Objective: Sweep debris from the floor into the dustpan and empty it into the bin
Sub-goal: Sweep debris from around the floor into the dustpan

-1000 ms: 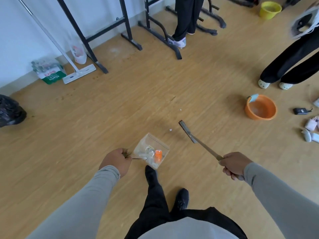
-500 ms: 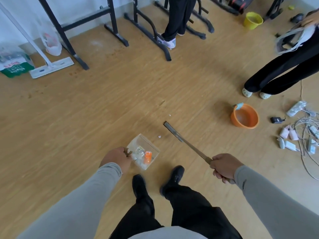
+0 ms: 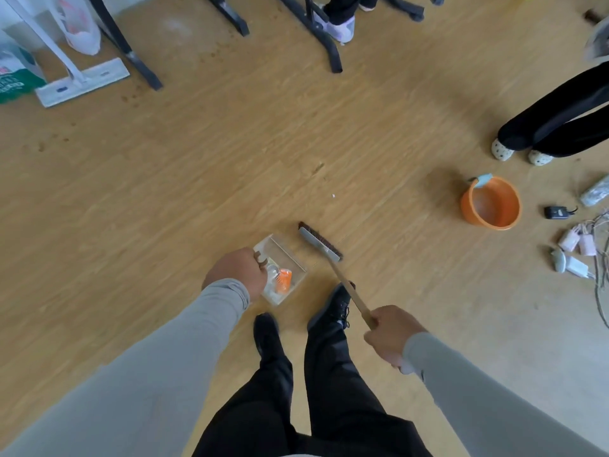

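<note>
Left hand (image 3: 238, 271), on a grey-sleeved arm reaching up from the lower left of the frame, curled around the brown handle of the clear plastic box-shaped dustpan (image 3: 286, 258), back of the hand to the camera. Right hand (image 3: 392, 334), lower right of centre, fist closed around the near end of the long-handled brush with dark bristles and wooden handle (image 3: 321, 243).

Dustpan just below the middle of the frame, low over the light wooden plank floor (image 3: 197, 159), open side toward the upper right, an orange piece and pale scraps inside. Brush handle slanting from the right hand up and left; brush head just right of the dustpan, long axis from upper left to lower right. Small white speck of debris (image 3: 333, 195) above the brush head, apart from it. Round orange plastic bin (image 3: 491, 202) at the right of the frame, well apart from the dustpan.
</note>
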`<state>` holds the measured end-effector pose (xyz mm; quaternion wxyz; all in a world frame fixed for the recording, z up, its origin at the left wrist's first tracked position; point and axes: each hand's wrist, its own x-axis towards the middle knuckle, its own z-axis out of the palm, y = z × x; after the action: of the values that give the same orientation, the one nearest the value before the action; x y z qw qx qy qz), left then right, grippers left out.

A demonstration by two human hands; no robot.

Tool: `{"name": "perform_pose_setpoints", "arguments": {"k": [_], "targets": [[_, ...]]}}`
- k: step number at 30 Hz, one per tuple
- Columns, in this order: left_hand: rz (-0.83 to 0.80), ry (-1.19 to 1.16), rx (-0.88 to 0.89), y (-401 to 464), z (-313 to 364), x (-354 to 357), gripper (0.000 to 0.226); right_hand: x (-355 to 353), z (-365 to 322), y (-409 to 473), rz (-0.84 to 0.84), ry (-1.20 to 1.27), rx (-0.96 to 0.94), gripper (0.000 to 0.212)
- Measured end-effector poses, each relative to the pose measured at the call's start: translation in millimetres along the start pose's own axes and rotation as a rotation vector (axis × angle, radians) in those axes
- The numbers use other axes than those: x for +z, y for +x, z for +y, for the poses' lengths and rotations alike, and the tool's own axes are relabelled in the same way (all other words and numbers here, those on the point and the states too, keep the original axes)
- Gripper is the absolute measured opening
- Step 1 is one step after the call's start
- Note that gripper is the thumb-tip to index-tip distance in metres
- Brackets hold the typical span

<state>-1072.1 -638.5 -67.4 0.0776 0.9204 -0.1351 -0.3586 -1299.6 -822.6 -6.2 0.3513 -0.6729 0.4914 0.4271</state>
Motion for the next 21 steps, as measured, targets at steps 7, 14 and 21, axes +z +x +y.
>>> {"name": "perform_pose_setpoints", "arguments": {"k": [7, 14, 21], "targets": [[0.002, 0.028, -0.018, -3.8, -3.9, -0.7, 0.017, -83.9, 56.7, -45.2, -0.083, 0.316, 0.017, 0.052], [0.003, 0.016, -0.008, -6.8, -0.2, -4.6, 0.016, -46.3, 1.1, -3.3, 0.087, 0.133, -0.045, 0.038], [-0.010, 0.041, -0.024, -4.5, 0.6, -7.8, 0.019, -72.0, 7.4, -0.6, -0.170, 0.257, -0.034, 0.047]]}}
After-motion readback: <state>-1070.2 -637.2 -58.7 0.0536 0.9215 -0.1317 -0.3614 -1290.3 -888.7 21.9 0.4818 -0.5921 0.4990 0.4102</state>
